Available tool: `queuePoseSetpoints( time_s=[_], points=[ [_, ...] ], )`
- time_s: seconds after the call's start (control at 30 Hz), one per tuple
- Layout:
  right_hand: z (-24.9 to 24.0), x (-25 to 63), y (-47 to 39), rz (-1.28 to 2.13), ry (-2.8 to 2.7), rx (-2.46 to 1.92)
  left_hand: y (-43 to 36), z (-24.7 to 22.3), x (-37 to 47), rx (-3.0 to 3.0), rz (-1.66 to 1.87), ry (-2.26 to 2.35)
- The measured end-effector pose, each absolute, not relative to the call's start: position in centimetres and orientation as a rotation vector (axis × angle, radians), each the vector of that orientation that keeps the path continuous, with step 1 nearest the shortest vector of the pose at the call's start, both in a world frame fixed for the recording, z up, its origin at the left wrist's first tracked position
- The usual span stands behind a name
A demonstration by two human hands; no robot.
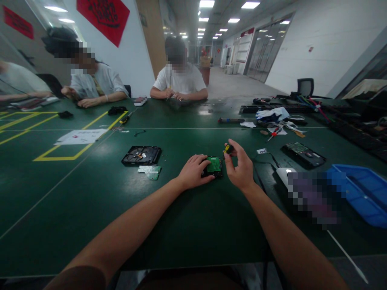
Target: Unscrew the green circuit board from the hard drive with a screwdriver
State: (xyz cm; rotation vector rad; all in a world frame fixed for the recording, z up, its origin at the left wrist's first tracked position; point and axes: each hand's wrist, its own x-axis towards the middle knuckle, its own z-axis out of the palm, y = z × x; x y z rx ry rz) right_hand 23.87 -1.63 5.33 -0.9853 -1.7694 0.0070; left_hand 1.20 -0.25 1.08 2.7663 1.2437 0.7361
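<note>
A hard drive with its green circuit board facing up lies on the green table in front of me. My left hand grips it from the left, fingers across the top and thumb along the near edge. Just right of the drive, my right hand pinches a black and yellow screwdriver handle between thumb and fingers. The screwdriver's tip is too small to make out. To the left sit an opened black drive casing and, just below it, a loose circuit board.
On the right are another hard drive, a blue tray, a red screwdriver, gloves and a white device with a cable. A yellow-handled screwdriver and paper lie left. Several people sit across the table.
</note>
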Motion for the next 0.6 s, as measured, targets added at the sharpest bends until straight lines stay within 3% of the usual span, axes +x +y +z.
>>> queuePoseSetpoints(
  time_s=[0.6],
  points=[
    [5.65,23.8,-1.75,-0.045,-1.775,-0.973,0.01,0.67,1.12,2.755,0.733,1.238]
  ],
)
